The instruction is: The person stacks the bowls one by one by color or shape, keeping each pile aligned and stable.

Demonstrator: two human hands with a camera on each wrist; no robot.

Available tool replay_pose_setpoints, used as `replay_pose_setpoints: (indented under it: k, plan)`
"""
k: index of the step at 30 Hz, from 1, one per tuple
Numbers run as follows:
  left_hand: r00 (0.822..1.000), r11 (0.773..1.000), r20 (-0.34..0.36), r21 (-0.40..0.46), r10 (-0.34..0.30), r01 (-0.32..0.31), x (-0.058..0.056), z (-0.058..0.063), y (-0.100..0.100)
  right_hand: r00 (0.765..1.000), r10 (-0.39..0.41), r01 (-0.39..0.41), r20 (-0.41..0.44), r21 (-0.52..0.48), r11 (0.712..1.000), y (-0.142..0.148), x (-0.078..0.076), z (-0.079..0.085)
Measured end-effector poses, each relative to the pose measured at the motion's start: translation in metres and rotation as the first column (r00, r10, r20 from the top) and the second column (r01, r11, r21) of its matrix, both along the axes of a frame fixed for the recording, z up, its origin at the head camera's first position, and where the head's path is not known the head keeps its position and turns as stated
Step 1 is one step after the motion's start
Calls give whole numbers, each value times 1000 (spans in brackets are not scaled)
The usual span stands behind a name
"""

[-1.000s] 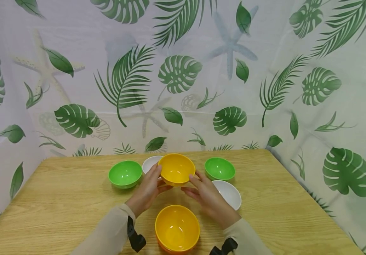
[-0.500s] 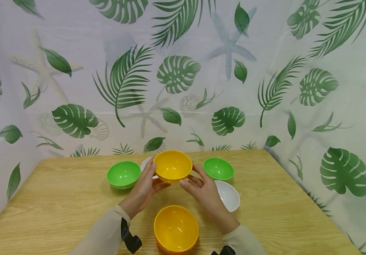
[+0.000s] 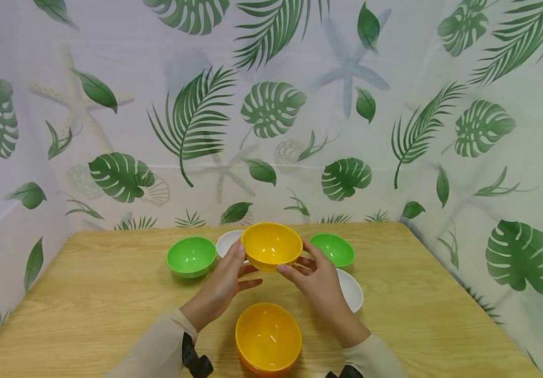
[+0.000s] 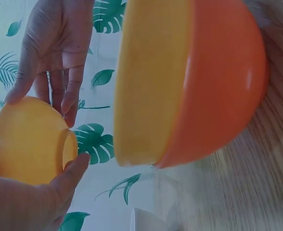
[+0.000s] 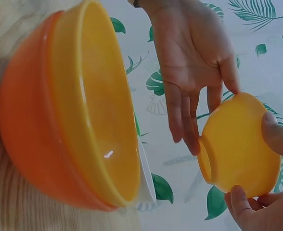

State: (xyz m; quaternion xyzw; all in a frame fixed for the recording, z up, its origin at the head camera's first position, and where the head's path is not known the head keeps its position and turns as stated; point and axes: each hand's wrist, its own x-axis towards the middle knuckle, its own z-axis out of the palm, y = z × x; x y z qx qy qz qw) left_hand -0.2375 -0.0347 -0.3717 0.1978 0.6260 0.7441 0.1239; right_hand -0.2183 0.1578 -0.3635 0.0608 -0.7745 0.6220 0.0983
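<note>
Two hands hold one yellow bowl in the air above a wooden desk, near its middle. The left hand touches the bowl's left side with thumb up near the rim and fingers reaching beneath it. The right hand takes the right side, thumb near the rim and fingertips curled under the base. Both grips are grasping the bowl, which sits upright with its opening facing up.

From the left wrist view, the same bowl is seen from below, with the left hand's thumb against its foot ring and the right hand laid over its far side. From the right wrist view, the bowl shows its round foot, with the left hand's fingers spread along it.

Nearer the person, a second yellow bowl rests on the desk, nested inside an orange bowl. Behind the hands, a green bowl stands to the left and another green bowl to the right. A white bowl is partly hidden behind the held bowl, and another white bowl lies behind the right hand. A curtain printed with green leaves surrounds the desk.
</note>
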Motion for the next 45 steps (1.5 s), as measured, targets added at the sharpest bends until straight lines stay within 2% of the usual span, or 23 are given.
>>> replay_pose_setpoints:
  k: [5,11,18,21,25,32,35,40,45]
  plan:
    - [998,999,-56,-26,37,-39,3,0,2,998,55,-53,22,-80,995,8,5,5]
    - [990,996,-118,48,75,-70,4,-3,3,991,132,-127,16,-179,976,14,12,7]
    - [982,991,-148,80,118,-107,6,-8,-3,986,164,-159,20,-153,975,16,12,6]
    - [983,989,-138,102,123,-110,7,-9,-7,982,185,-178,36,-138,974,17,13,4]
    - [986,992,-150,106,78,-63,8,-8,-10,980,188,-178,65,-134,975,17,16,3]
    - [978,999,-205,21,37,-33,12,-7,-17,971,210,-186,118,-186,965,16,22,3]
    - [986,999,-163,34,18,-13,14,-6,-20,966,230,-203,119,-204,958,18,25,3]
    - [997,999,-80,37,-6,9,19,-2,-23,958,263,-241,111,-180,954,22,31,3]
    - [996,999,-80,-7,-45,45,25,1,-24,943,318,-302,101,-149,942,27,38,4]
